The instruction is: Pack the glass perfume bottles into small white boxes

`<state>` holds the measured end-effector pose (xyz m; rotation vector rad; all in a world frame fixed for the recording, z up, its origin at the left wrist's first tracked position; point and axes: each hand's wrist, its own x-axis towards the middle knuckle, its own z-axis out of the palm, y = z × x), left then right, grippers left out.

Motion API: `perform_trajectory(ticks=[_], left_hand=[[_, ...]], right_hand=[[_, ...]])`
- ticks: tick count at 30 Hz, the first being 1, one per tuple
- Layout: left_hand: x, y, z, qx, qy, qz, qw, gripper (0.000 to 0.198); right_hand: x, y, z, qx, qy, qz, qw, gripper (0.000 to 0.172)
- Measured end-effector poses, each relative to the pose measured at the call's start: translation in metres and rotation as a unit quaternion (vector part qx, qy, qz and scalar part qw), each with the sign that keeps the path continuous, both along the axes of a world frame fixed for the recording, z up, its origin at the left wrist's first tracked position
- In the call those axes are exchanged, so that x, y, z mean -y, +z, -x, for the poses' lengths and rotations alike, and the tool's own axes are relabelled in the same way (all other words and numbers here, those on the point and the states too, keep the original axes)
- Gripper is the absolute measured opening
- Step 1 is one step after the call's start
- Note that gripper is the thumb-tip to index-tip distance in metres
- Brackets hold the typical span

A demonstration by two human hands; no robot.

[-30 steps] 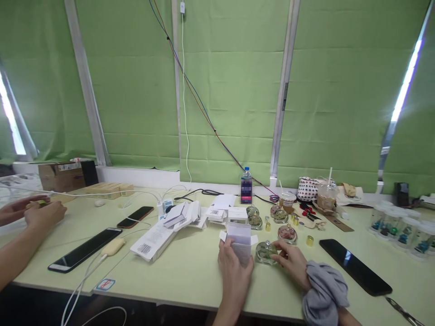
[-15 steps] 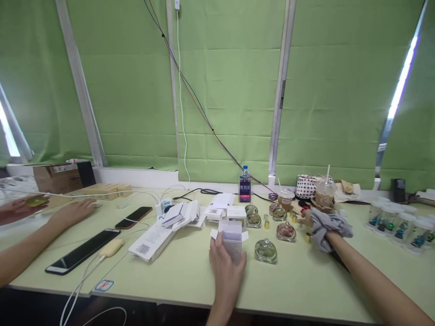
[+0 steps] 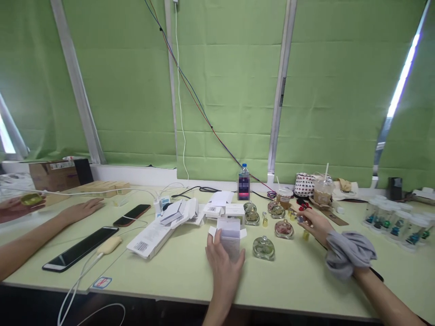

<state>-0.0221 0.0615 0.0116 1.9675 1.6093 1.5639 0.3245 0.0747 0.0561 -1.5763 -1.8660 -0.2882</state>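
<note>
My left hand (image 3: 224, 276) is wrapped round an upright white box (image 3: 229, 226) whose top flaps stand open. My right hand (image 3: 317, 225), with a grey scrunchie (image 3: 350, 253) at the wrist, pinches something too small to make out. Just left of those fingers are a pink glass bottle (image 3: 284, 229) and several small gold pieces. One gold piece (image 3: 306, 235) stands beneath the right hand. Between my hands sits a green-tinted glass bottle (image 3: 263, 248), apart from both. Further back are more such bottles, among them a green one (image 3: 252, 217) and another (image 3: 276, 209).
Flattened white boxes (image 3: 149, 240) are heaped left of my left hand. Two phones (image 3: 81, 249) and white cables lie further left, near another person's hand (image 3: 81, 210). A water bottle (image 3: 244, 183), iced drinks (image 3: 323, 190) and clear jars (image 3: 396, 224) stand around the bottles.
My right hand has drawn back toward me and slightly right from the gold pieces, its fingers now pinched. My left hand still holds the box. The other person's hand has shifted slightly right.
</note>
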Motion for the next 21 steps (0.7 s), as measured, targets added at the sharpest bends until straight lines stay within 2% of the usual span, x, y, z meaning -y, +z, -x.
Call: perform_trajectory(ticks=[4,7,11,14,18,21], left_hand=[[0.002,0.002,0.0,0.008,0.003,-0.012,1.0,0.067],[0.003,0.004,0.001,0.019,0.015,-0.043,0.999,0.065],[0.006,0.005,0.001,0.023,0.023,-0.099,0.995,0.062],[0.009,0.008,0.0,0.022,0.024,-0.11,0.993,0.06],[0.012,0.011,-0.001,0.031,0.028,-0.102,0.994,0.061],[0.014,0.005,-0.001,0.01,0.03,-0.177,0.984,0.057]], right_hand=[[0.028,-0.001,0.021,0.014,0.038,-0.004,0.999,0.019],[0.039,-0.014,0.043,-0.008,0.052,0.015,0.998,0.021],[0.041,-0.042,0.069,-0.039,0.031,0.092,0.995,0.019],[0.039,-0.056,0.08,-0.073,0.005,0.115,0.991,0.018],[0.038,-0.062,0.082,-0.11,-0.005,0.14,0.984,0.019],[0.038,-0.065,0.082,-0.142,-0.003,0.144,0.979,0.018]])
